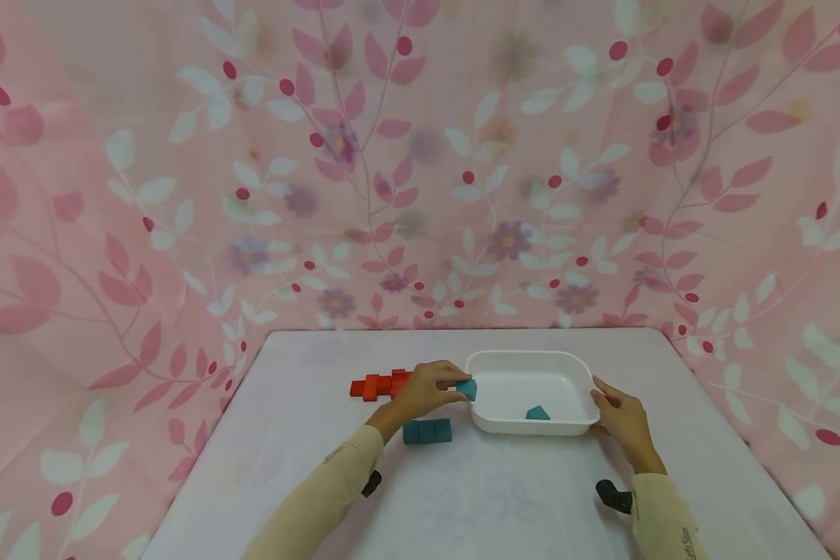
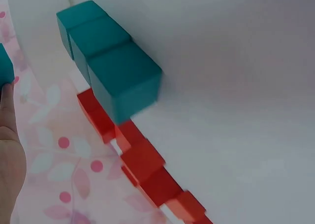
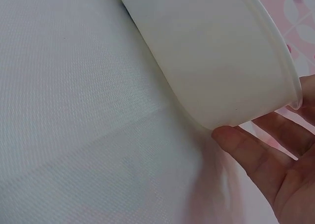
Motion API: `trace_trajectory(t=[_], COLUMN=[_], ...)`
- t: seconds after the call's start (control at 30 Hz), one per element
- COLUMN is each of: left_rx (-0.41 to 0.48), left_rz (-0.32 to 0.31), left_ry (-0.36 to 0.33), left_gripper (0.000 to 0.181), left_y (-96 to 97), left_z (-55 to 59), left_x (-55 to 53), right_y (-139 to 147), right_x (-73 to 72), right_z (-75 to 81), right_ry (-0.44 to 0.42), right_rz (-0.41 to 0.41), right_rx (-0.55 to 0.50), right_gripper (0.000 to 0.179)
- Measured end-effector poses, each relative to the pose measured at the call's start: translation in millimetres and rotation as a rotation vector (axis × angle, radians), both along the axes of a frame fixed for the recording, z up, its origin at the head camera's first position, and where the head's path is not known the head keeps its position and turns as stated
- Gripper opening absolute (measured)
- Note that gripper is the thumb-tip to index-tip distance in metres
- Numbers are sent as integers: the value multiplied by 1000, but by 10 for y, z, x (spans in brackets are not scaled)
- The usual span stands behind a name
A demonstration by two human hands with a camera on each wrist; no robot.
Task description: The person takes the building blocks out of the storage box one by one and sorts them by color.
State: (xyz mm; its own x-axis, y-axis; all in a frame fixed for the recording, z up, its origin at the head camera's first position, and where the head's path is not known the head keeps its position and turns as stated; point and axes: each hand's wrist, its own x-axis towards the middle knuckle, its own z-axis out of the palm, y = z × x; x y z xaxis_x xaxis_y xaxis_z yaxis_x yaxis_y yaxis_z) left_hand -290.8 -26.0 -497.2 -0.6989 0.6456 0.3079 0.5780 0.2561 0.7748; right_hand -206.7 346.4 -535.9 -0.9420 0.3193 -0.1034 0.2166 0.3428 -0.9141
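Pinched between the thumb and fingers of my left hand is a teal block, held at the left rim of a white plastic tray. Only an edge of that block shows in the left wrist view. Inside the tray, by its front wall, lies another teal piece with a pointed top. My right hand grips the tray's right end, fingers at the rim. In the right wrist view its thumb presses low on the tray's outer wall.
Three teal blocks stand in a row on the white tabletop, below my left forearm. Behind them several red blocks form a line, partly covered by my left hand. A floral pink curtain rises behind the table.
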Motion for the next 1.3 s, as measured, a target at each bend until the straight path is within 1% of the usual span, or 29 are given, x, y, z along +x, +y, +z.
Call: trace_trajectory(t=[0.1,0.13,0.23,0.3,0.43,0.53,0.6,0.67,0.73,0.9,1.0,1.13,1.3], left_rx=[-40,-50,-92,-108,-104,-91,-91,-99,-106,-145,-167,-190,-214], left_rz=[18,28,91,134,207,241,253,256,247,227,219,220,223], left_ry=[40,65,145,173,144,131,141,150,140,90,55,5,-21], left_gripper=[41,41,42,42,41,41,41,42,41,41,41,41,41], left_y=[-176,-238,-442,-582,-861,-1013,-1086,-1141,-1187,-1254,-1267,-1266,-1255], left_z=[3,-5,-41,-80,-174,-230,-262,-288,-314,-378,-408,-451,-504], left_x=[26,34,81,120,213,257,274,290,309,380,417,439,448], right_y=[2,4,6,13,18,29,30,27,18,-3,-4,8,17], right_x=[-3,-4,-5,-1,6,2,-3,-9,-11,-4,1,-4,-11], right_z=[5,5,7,10,17,27,31,26,18,-3,-7,-7,7], right_ry=[-11,-15,-24,-25,-22,-17,-23,-31,-40,-49,-50,-27,-25], right_rz=[-1,0,1,4,17,25,27,23,16,12,15,20,17], right_rx=[0,2,-3,-4,10,20,19,15,9,-6,-9,2,5], right_gripper=[51,51,52,52,52,52,52,52,52,53,53,53,53])
